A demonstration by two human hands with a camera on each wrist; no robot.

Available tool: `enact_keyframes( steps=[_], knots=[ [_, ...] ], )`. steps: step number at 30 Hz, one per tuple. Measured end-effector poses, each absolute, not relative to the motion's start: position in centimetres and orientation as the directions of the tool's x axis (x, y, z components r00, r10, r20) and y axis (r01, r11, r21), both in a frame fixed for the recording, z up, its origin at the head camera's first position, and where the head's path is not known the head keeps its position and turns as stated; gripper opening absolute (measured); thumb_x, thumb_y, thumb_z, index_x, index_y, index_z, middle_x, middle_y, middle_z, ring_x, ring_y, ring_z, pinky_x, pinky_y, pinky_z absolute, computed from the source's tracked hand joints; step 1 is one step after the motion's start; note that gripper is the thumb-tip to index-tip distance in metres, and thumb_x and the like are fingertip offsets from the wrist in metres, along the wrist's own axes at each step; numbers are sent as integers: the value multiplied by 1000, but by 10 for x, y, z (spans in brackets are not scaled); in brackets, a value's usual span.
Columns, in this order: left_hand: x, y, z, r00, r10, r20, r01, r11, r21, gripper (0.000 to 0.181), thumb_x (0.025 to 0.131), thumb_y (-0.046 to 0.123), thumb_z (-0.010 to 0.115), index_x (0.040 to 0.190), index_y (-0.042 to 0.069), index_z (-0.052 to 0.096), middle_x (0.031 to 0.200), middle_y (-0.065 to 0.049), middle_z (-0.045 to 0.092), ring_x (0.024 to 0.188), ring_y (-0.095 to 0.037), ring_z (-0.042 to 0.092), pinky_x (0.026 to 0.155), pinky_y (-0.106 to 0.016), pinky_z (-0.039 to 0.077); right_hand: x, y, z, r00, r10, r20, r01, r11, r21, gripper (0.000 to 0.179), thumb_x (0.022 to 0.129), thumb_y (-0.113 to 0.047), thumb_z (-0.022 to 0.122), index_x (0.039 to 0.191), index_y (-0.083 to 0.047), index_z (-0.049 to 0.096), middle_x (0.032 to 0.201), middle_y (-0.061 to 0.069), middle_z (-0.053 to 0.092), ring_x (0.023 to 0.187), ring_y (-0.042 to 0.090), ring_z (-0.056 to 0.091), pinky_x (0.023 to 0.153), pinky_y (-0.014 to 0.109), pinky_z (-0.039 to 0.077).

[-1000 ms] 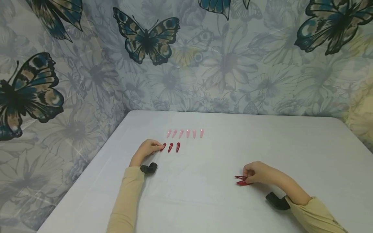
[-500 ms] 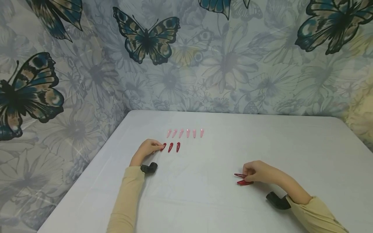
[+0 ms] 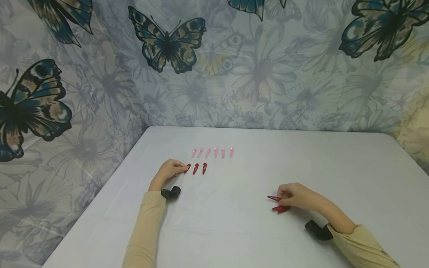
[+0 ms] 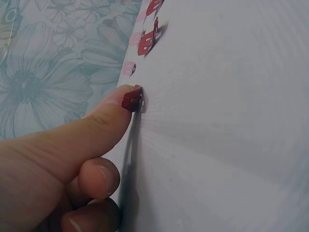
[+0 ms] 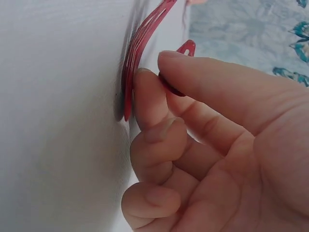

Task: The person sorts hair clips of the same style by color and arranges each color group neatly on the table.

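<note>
At the left end of a short row, my left hand [image 3: 169, 169] pinches a red snap hair clip [image 4: 131, 99] at the tabletop. Two more red hair clips [image 3: 196, 169] lie just right of it. Off to the right, my right hand [image 3: 299, 195] holds another red snap clip [image 5: 187, 48] between thumb and finger, its narrow end [image 3: 273, 198] pointing left. Right under those fingers is a small pile of red clips [image 5: 140, 48], one upon another, partly covered by the hand in the head view.
A row of several pink hair clips [image 3: 216, 152] lies behind the red ones. The white-covered table [image 3: 231, 223] meets a wall hanging [image 3: 261, 82] printed with butterflies and flowers. Each wrist carries a black camera mount [image 3: 171, 192].
The clip in my right hand has risen slightly and swung away from the pile, as the hand shifted a little up and left. My left hand keeps its place.
</note>
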State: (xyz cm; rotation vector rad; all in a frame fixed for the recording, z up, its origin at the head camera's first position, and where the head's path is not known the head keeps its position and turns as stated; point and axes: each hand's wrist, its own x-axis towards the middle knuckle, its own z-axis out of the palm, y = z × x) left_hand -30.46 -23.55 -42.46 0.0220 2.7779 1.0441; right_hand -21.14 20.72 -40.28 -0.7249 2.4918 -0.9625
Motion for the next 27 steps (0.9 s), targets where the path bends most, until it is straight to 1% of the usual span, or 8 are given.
enact_keyframes(
  steps=[6,14,20,27],
  knots=[
    [-304,-234,-423,-985,62,-162,-62,751,658,25,90,26,70,99,4,76,50,6,43,51,-9,39,58,-26,34,-212,206,-402,-803,-584,-121,-338,613,-714,12,87,-11,69,83,-8,59,71,-7,57,64,-1,44,58,19,37],
    [-304,-234,-424,-986,65,-153,-54,745,664,24,90,26,70,97,3,76,49,6,42,51,-10,37,57,-26,33,-213,206,-403,-766,-632,-119,-343,558,-756,9,89,-8,66,84,-5,58,73,-2,64,65,0,58,63,20,48],
    [-304,-234,-424,-985,57,-162,-67,741,669,24,90,27,70,97,4,76,49,6,42,51,-10,37,58,-26,33,-212,205,-402,-769,-629,-113,-365,577,-731,8,89,-9,65,84,-7,59,74,-5,63,68,-3,53,64,19,45],
    [-305,-235,-424,-983,71,-167,-60,738,672,25,90,28,70,98,5,76,49,6,42,50,-10,35,56,-26,33,-212,203,-401,-766,-635,-100,-342,534,-773,9,90,-9,65,85,-5,59,77,-4,60,67,-2,54,62,20,47]
  ],
)
